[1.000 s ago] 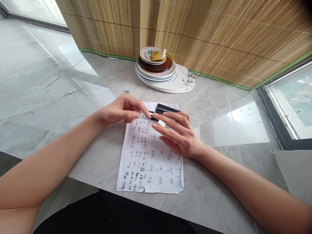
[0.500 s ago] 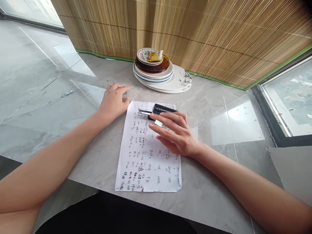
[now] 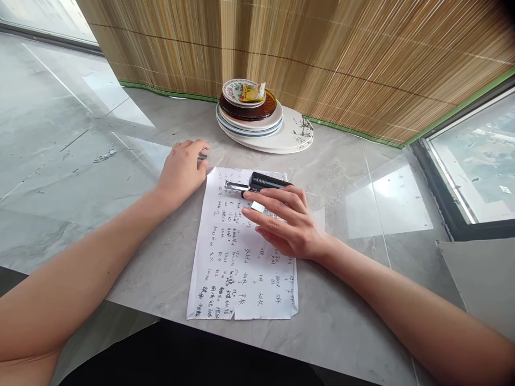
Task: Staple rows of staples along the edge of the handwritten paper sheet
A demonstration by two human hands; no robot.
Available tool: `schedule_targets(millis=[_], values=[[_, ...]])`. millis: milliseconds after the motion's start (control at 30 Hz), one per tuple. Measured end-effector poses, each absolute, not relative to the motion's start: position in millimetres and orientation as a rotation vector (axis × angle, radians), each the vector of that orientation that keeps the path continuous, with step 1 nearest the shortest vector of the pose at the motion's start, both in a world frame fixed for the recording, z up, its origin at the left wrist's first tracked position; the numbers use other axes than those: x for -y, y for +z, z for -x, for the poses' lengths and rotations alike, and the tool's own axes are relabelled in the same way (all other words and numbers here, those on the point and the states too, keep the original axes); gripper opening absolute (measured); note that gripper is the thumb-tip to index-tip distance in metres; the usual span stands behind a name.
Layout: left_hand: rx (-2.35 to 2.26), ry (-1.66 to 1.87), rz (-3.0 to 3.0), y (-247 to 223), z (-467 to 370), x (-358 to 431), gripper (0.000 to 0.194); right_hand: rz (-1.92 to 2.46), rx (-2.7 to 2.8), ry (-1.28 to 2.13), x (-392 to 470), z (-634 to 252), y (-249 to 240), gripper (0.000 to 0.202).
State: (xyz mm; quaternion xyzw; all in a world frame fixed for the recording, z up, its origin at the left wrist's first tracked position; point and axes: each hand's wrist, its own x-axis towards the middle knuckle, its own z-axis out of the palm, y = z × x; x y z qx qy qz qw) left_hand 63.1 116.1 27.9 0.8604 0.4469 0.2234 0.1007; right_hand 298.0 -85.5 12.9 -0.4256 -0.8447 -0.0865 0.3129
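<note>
Stapler (image 3: 269, 179), black, lies across the far half of your handwritten sheet, under and just past your right fingers; it's opened up, metal channel sticking out toward your left.

Nearest you: dark clothing (image 3: 181, 354) on your lap, then the edge of the grey marbled table (image 3: 153, 257). Paper (image 3: 249, 311) sits flat near that edge, covered in rows of black handwriting, small tear in the near edge, near corners creased.

Right hand (image 3: 287, 222): palm down over the sheet, fingers fairly straight and slightly spread, tips at the stapler's near side. Thumb is hidden, so can't tell if you're clamping it or just resting on it. Shiny pale patch (image 3: 257, 207) shows between two fingers; can't tell if it's part of the stapler.

Left hand (image 3: 183, 169): beyond the sheet's far left corner, on the table. Thumb and fingers curved close about a small grey metal strip (image 3: 202, 156), narrow gap; can't tell if it's actually pinched.

Farther: plate stack (image 3: 249, 126), oval white plates with a dark plant print at the bottom, blue-rimmed ones above, then amber-brown, then a small floral plate (image 3: 230, 94) carrying a yellow snack packet (image 3: 252, 93). Bamboo blind (image 3: 322, 43) with green trim stands behind it.
</note>
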Motion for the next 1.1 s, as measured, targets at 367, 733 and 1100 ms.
schedule_targets(millis=[367, 733, 1100], values=[[-1.320, 0.672, -2.510, 27, -61, -116, 0.029, 1.090, 2.198, -0.218, 86, -299, 11, 0.076], [-1.341, 0.674, -2.497, 28, -61, -115, 0.026, 1.067, 2.122, -0.294, 86, -301, 3, 0.053], [-1.360, 0.636, -2.495, 31, -63, -112, 0.025, 0.919, 2.042, -0.431, 84, -294, 19, 0.019]])
